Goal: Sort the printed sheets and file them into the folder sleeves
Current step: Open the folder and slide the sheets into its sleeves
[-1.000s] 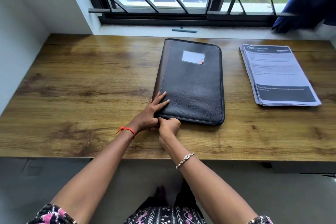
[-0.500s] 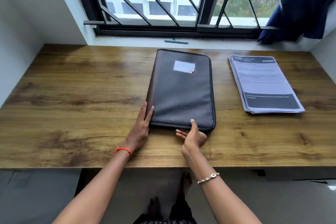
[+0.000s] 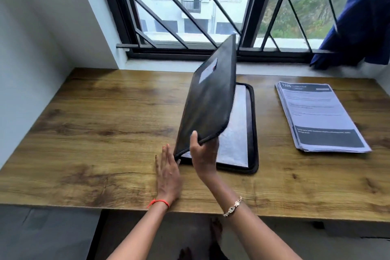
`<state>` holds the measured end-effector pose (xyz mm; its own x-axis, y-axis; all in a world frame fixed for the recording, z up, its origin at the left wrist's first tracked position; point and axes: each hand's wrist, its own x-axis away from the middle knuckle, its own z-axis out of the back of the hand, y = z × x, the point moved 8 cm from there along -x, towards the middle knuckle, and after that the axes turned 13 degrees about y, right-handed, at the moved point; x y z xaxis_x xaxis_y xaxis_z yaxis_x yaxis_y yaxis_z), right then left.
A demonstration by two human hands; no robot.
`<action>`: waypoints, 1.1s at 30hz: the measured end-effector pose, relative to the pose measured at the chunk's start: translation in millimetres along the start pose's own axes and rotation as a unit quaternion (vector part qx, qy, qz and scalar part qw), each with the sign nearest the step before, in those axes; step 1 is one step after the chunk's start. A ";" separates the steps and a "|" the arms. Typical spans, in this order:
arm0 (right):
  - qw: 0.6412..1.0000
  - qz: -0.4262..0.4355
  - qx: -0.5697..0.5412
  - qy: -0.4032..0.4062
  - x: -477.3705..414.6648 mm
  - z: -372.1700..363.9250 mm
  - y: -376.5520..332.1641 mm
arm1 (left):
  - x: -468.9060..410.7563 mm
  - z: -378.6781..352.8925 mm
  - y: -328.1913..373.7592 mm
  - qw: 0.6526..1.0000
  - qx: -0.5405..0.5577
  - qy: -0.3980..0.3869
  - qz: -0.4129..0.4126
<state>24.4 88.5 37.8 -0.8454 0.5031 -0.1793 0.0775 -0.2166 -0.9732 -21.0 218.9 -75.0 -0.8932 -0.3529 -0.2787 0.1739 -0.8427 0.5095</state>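
A black leather folder [image 3: 252, 133] lies mid-table with its front cover [image 3: 209, 101] lifted and tilted up to the left. My right hand [image 3: 204, 154] grips the cover's near edge, thumb on top. My left hand [image 3: 167, 168] lies flat on the table, fingers apart, touching the folder's near left corner at the spine. Inside, a clear sleeve [image 3: 234, 141] over a pale sheet shows. The stack of printed sheets [image 3: 318, 116] rests to the right of the folder, apart from both hands.
The wooden table [image 3: 101, 129] runs from the left wall to the right wall. A barred window with a sill [image 3: 168, 63] is behind it. Blue cloth [image 3: 358, 27] hangs at the window's right end.
The folder was shut with both hands at its near edge. Now my right hand has raised the front cover, showing the inside sleeve. My left hand stays at the near left corner.
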 end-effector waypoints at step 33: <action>0.864 0.206 0.388 -0.247 -117.0 -92.9 90.6 | -92.3 79.9 -15.3 0.974 -0.105 0.097 0.173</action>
<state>179.4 87.8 -42.8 -0.9679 -0.1263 -0.2172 0.2091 -0.8842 -0.4177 25.7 296.9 7.9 -0.6744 -0.6838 -0.2784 0.5505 -0.7170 0.4276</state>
